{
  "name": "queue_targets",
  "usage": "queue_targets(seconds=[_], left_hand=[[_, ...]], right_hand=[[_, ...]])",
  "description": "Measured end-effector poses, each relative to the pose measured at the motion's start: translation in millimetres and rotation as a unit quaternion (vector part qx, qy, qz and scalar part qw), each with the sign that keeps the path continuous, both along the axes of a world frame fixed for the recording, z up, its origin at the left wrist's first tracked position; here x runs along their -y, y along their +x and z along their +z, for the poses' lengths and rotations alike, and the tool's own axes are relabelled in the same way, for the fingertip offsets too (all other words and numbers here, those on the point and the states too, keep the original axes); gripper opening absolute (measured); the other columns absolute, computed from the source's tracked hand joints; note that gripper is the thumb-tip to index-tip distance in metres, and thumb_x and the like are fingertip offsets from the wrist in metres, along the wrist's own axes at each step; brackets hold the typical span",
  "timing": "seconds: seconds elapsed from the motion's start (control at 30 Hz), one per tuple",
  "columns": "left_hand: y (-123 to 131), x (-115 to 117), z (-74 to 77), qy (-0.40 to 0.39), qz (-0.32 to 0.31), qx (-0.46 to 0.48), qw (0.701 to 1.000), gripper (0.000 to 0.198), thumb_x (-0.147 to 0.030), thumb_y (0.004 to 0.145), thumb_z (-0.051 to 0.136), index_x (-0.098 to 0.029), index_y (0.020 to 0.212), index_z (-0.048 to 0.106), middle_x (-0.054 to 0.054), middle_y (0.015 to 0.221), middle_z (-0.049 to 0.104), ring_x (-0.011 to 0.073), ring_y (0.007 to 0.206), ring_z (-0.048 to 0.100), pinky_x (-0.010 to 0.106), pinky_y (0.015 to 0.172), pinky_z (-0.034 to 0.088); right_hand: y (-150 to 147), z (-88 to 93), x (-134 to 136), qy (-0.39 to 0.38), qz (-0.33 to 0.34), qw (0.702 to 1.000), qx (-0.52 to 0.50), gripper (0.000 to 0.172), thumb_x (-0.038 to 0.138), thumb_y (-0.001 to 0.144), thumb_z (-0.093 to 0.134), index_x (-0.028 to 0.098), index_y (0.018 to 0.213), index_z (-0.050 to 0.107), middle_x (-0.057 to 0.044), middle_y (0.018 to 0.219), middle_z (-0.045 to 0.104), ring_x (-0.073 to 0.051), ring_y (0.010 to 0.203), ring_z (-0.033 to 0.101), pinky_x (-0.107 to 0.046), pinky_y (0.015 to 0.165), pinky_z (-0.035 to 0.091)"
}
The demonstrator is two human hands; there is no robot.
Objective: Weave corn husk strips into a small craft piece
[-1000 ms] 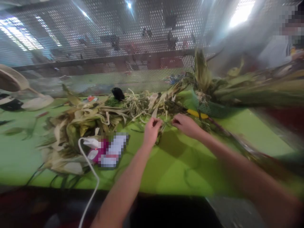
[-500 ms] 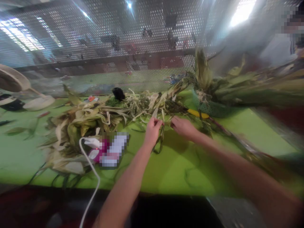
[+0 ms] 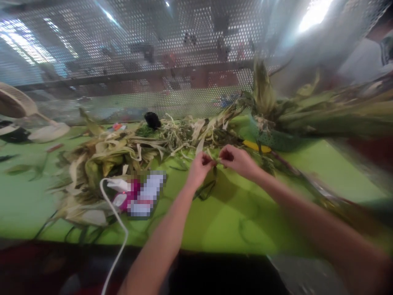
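Observation:
My left hand (image 3: 198, 170) is closed in a pinch on a thin green leaf strip (image 3: 206, 191), which hangs in a loop below the fingers over the green tabletop. Close beside it, my right hand (image 3: 238, 161) is also pinched, its fingertips at the strip's upper end near the left fingertips. The exact spot between the fingers is small and blurred. Just behind the hands lies a long heap of dried leaves (image 3: 181, 133), pale and green. To the left spreads a bigger pile of broad dried leaves (image 3: 106, 153).
A blurred-out flat device (image 3: 147, 194), a magenta power socket (image 3: 122, 200) and a white cable (image 3: 123, 225) lie left. A green basket (image 3: 276, 139) with long leaves stands right, near a yellow-handled tool (image 3: 256, 146). Behind are a perforated screen (image 3: 123, 82) and a person's sleeve (image 3: 362, 59); a fan (image 3: 18, 102) is far left.
My right hand has come left to the strip and now meets my left fingertips. My left hand has shifted slightly right, and the strip's hanging loop has swung and changed shape.

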State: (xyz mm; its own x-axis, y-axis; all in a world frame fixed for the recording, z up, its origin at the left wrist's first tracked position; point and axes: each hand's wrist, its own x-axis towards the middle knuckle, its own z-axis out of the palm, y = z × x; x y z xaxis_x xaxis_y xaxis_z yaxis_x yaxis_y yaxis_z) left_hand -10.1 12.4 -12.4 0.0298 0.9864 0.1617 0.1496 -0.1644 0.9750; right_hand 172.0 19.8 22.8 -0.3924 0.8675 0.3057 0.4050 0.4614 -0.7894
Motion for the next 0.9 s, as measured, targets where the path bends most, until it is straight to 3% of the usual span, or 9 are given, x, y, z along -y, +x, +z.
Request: queue_targets(seconds=[0.3, 0.47, 0.67, 0.9], left_hand=[[6, 4, 2.9, 0.006, -0.060, -0.011, 0.998, 0.020, -0.027, 0.070, 0.073, -0.015, 0.080, 0.062, 0.001, 0.075, 0.064, 0.0130, 0.071, 0.058, 0.026, 0.071, 0.044], [5, 5, 4.1, 0.009, -0.050, -0.026, 0.998, 0.017, -0.029, 0.072, 0.072, -0.015, 0.079, 0.065, 0.001, 0.074, 0.065, 0.0137, 0.071, 0.058, 0.027, 0.071, 0.044], [2, 3, 0.8, 0.005, -0.060, 0.014, 0.998, 0.018, -0.029, 0.073, 0.071, -0.016, 0.084, 0.064, 0.002, 0.078, 0.064, 0.0135, 0.076, 0.058, 0.027, 0.076, 0.045], [2, 3, 2.9, -0.013, -0.041, 0.028, 0.999, 0.016, -0.026, 0.072, 0.071, -0.016, 0.079, 0.061, -0.001, 0.072, 0.060, 0.0115, 0.071, 0.055, 0.025, 0.072, 0.042]], right_hand=[[-6, 3.9, 8, -0.020, -0.025, 0.998, -0.049, 0.009, 0.021, 0.076, 0.064, 0.018, 0.080, 0.057, 0.001, 0.069, 0.061, -0.012, 0.059, 0.055, -0.024, 0.055, 0.042], [-4, 5.5, 6, -0.020, -0.021, 0.997, -0.066, 0.012, 0.030, 0.081, 0.062, 0.019, 0.085, 0.060, -0.001, 0.074, 0.064, -0.012, 0.061, 0.056, -0.025, 0.056, 0.045], [6, 3.1, -3, 0.085, -0.018, 0.994, 0.070, 0.011, 0.021, 0.079, 0.065, 0.020, 0.087, 0.072, -0.004, 0.083, 0.064, -0.014, 0.072, 0.058, -0.026, 0.064, 0.043], [5, -0.1, -2, 0.111, -0.017, 0.988, 0.105, 0.007, 0.017, 0.082, 0.062, 0.017, 0.078, 0.067, -0.004, 0.083, 0.061, -0.015, 0.074, 0.057, -0.026, 0.066, 0.041]])
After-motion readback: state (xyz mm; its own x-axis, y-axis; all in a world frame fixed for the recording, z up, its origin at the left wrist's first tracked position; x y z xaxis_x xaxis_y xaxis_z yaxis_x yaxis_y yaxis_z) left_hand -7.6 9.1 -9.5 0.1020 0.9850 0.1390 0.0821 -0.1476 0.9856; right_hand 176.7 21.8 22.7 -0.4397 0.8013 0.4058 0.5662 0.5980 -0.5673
